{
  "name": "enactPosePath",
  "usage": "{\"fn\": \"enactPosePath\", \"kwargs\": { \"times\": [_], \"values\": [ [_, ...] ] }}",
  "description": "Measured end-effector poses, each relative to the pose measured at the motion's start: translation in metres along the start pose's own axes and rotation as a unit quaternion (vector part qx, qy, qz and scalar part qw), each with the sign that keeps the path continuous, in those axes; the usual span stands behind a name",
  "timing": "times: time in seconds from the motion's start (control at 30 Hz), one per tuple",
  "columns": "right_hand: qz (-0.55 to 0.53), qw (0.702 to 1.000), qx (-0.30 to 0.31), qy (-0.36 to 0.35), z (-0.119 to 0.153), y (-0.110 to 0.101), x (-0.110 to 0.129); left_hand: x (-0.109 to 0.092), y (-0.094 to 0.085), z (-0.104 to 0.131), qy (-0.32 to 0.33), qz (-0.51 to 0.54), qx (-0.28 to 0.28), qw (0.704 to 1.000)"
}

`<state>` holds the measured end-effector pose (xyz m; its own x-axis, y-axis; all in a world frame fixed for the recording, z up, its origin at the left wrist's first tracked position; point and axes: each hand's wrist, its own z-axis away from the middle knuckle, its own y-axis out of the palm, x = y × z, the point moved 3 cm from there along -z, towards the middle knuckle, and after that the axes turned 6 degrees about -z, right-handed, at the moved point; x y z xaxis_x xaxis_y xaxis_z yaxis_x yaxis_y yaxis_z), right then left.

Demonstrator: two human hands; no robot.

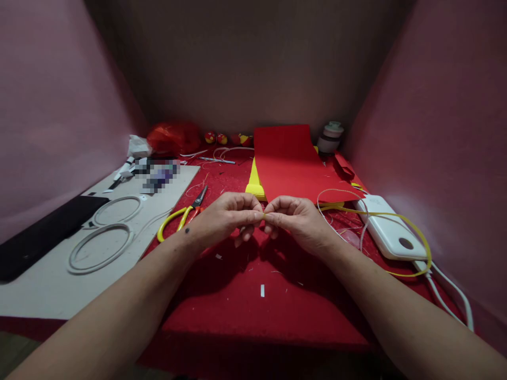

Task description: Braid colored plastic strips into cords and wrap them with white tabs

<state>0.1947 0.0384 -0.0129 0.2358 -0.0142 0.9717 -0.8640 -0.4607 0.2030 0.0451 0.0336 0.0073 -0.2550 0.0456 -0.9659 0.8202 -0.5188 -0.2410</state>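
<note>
My left hand (240,214) and my right hand (295,219) meet over the middle of the red cloth, thumbs and forefingers pinched tip to tip. Between them shows a tiny yellow piece (264,215), mostly hidden by the fingertips. A long narrow yellow strip (412,224) curves out to the right beyond my right hand and passes behind the forearm; whether it joins the pinched piece I cannot tell. Scissors (186,212) with yellow and orange handles lie beside my left wrist. Just beyond the fingers are a red sheet (295,166) and folded yellow paper (254,189).
On the left, a grey board (130,258) carries pale coiled rings (101,248) and a black case (51,227). A white power bank (392,229) with cables lies right. Small red-yellow figures (216,138), a red bag (174,137) and a jar (330,137) line the back.
</note>
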Motion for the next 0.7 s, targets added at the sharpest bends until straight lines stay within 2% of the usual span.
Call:
{"fn": "enactPosePath", "kwargs": {
  "times": [0.17, 0.43, 0.7],
  "values": [
    [0.004, 1.0, -0.01, 0.02, 0.0014, 0.0011, 0.001, 0.0001, 0.0009, 0.0005, -0.002, -0.025, 0.002, 1.0],
    [0.018, 1.0, -0.015, 0.017, 0.001, 0.0022, 0.0001, 0.0013, 0.0014, 0.0004, -0.02, -0.033, 0.038, 0.999],
    [0.029, 0.999, -0.018, 0.013, 0.0003, 0.0019, -0.001, -0.0001, 0.0019, 0.002, -0.023, -0.068, 0.05, 0.996]
  ]
}}
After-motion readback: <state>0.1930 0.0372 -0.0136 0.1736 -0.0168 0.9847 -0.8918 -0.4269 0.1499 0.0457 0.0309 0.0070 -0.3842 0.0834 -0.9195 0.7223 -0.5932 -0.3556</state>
